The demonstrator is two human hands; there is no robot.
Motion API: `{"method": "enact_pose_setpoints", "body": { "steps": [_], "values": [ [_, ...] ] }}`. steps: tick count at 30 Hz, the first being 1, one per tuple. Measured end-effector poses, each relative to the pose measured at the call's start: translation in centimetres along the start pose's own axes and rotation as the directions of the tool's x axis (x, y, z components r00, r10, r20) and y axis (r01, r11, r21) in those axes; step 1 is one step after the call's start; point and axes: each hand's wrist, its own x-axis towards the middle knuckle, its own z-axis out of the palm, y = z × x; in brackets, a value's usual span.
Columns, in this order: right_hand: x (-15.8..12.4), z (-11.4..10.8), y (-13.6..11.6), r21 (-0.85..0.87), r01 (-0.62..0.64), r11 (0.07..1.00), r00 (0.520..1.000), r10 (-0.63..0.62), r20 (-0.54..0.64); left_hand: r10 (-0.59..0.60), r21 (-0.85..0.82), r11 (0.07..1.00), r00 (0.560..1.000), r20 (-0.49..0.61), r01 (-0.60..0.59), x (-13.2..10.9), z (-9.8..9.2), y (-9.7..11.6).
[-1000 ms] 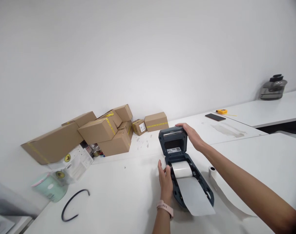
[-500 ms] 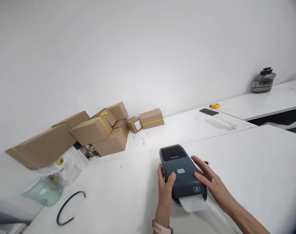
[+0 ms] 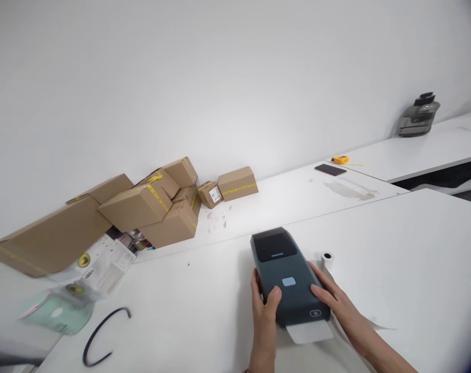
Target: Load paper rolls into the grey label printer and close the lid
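Observation:
A dark teal portable printer [image 3: 297, 298], with a black glossy panel at its far end and a pale blue button on top, is between my two hands. My left hand [image 3: 264, 321] grips its left side, thumb on the upper face. On the right side, my right hand [image 3: 340, 305] is closed round the edge, with its thumb on top. White paper [image 3: 309, 331] sticks out of the near end. Beyond my right hand stands a small white paper roll [image 3: 327, 257], its strip running down behind that hand. The printer's underside is hidden.
Several cardboard boxes [image 3: 169, 225] are piled against the wall at left. Near them lie a mint-green bag [image 3: 60, 313] and a black curved band [image 3: 99, 331]. A phone [image 3: 330, 169], a yellow tape measure [image 3: 340, 159] and a grey jug [image 3: 417, 118] stand farther right.
My right hand has moved from loosely spread fingers to a closer hold on the printer's side. The paper roll now shows more fully. The view has shifted slightly.

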Motion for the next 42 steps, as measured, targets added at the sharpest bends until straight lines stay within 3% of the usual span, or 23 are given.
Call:
{"method": "enact_pose_setpoints", "body": {
  "steps": [6,11,21,25,28,32,33,36,39,42],
  "values": [
    [0.5,-0.3,1.1,-0.064,0.017,0.998,1.000,-0.018,-0.020,0.012,-0.011,1.000,1.000,0.011,-0.012,0.0,0.3,-0.2],
    [1.0,-0.3,2.3,-0.139,0.107,0.985,0.992,-0.116,-0.057,0.021,-0.028,0.999,0.998,-0.060,-0.022,0.5,0.2,-1.2],
    [0.1,0.5,1.0,-0.093,0.171,0.981,0.980,-0.179,-0.092,0.101,-0.015,0.995,0.995,0.001,-0.101,0.6,-0.4,-1.2],
    [0.0,0.7,0.7,-0.054,0.211,0.976,0.975,-0.214,-0.054,0.144,0.083,0.986,0.989,0.028,-0.146,0.8,-0.7,-0.8],
    [-0.3,0.5,0.2,-0.110,0.275,0.955,0.961,-0.277,-0.005,0.189,0.183,0.968,0.979,-0.070,-0.174,-0.4,-1.3,-1.4],
    [-0.7,0.1,-0.2,-0.298,0.427,0.854,0.902,-0.423,0.082,0.232,0.251,0.954,0.934,-0.272,-0.164,-4.1,-1.9,-5.5],
    [-0.8,0.0,-0.2,-0.330,0.449,0.830,0.891,-0.442,0.099,0.220,0.261,0.955,0.930,-0.296,-0.143,-4.8,-1.9,-6.7],
    [-0.7,0.0,-0.2,-0.367,0.476,0.800,0.876,-0.468,0.116,0.076,0.179,0.983,0.979,-0.191,-0.041,-5.9,-0.8,-9.4],
    [-0.7,-0.1,-0.3,-0.366,0.480,0.797,0.874,-0.473,0.116,-0.004,0.076,0.997,0.985,-0.174,0.018,-5.4,0.9,-9.3],
    [-0.8,-0.3,-0.5,-0.361,0.474,0.803,0.878,-0.461,0.128,-0.009,0.042,0.999,0.989,-0.150,0.016,-4.6,1.7,-8.1]
  ]
}}
